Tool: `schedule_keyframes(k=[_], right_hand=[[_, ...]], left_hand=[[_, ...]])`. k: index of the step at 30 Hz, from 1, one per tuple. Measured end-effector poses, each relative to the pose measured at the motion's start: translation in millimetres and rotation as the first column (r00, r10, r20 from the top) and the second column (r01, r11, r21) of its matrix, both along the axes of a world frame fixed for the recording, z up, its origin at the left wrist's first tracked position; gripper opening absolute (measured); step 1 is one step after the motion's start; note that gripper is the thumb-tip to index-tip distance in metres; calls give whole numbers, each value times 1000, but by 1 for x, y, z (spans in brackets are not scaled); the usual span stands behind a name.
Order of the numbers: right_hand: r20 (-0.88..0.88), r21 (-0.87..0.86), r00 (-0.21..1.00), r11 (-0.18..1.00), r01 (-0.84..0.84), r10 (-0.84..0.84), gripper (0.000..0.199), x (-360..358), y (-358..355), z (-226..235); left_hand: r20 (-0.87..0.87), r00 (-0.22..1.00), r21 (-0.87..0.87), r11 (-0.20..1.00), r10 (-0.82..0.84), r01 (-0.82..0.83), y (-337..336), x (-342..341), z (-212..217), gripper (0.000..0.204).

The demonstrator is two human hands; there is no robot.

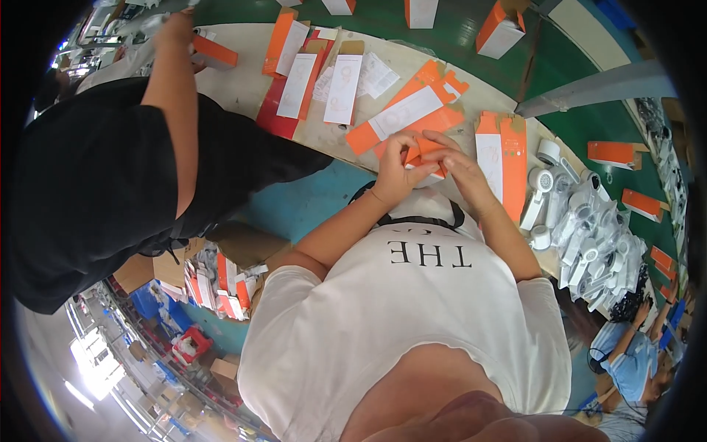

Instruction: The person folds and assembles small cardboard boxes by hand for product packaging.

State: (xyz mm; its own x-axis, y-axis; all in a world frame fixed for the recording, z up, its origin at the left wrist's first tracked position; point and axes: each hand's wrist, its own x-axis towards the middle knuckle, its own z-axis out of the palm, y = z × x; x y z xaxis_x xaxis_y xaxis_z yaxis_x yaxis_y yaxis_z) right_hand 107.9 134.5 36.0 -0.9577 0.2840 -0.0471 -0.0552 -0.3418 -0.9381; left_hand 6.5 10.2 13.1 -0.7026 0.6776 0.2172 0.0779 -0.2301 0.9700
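Beige worktable point(243, 85) carries flat orange-and-white cartons point(409, 110), with white bagged devices point(589, 236) at the right. Near its edge, left hand point(394, 173) and right hand point(460, 169) both grasp a small orange carton point(426, 157), apparently folding it; next the flaps need careful tucking.

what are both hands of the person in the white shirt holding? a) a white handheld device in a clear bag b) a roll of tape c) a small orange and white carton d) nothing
c: the left hand and right hand meet around a small orange and white carton above the table.
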Motion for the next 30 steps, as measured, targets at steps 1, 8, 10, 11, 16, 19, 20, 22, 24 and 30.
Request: schedule_keyframes(k=[1,8,10,11,16,19,20,22,24,30], right_hand=[[67,-52,996,997,-60,63,30,0,6,2],[327,-10,944,999,-54,54,44,-7,7,25],[419,103,900,979,-175,117,48,-10,13,25],[416,19,894,981,-194,168,51,-12,16,27],[392,204,913,957,-207,114,56,-17,9,23],[406,58,892,968,-242,199,55,-20,17,23],[355,-123,900,967,-222,252,55,-20,23,11],[302,-115,904,953,-280,302,53,-27,20,8],[343,-41,879,940,-338,331,52,-42,18,13],[90,-611,885,727,-314,457,47,-104,47,-34]], left_hand=[[58,998,-27,1000,1,1,-1,-1,-4,35],[-380,898,-223,964,-223,145,-4,-12,8,38],[-366,901,-238,960,-231,150,-2,-13,10,41],[-355,905,-253,956,-235,150,-1,-13,11,44],[-379,889,-339,932,-258,126,3,-16,19,53],[-370,887,-343,928,-275,145,1,-23,18,55],[-376,883,-326,932,-280,158,-2,-27,16,55],[-408,866,-370,920,-288,132,-7,-34,14,57],[-388,875,-407,905,-290,120,-12,-42,14,60],[-419,905,-329,941,-74,-76,-32,-70,27,68]])
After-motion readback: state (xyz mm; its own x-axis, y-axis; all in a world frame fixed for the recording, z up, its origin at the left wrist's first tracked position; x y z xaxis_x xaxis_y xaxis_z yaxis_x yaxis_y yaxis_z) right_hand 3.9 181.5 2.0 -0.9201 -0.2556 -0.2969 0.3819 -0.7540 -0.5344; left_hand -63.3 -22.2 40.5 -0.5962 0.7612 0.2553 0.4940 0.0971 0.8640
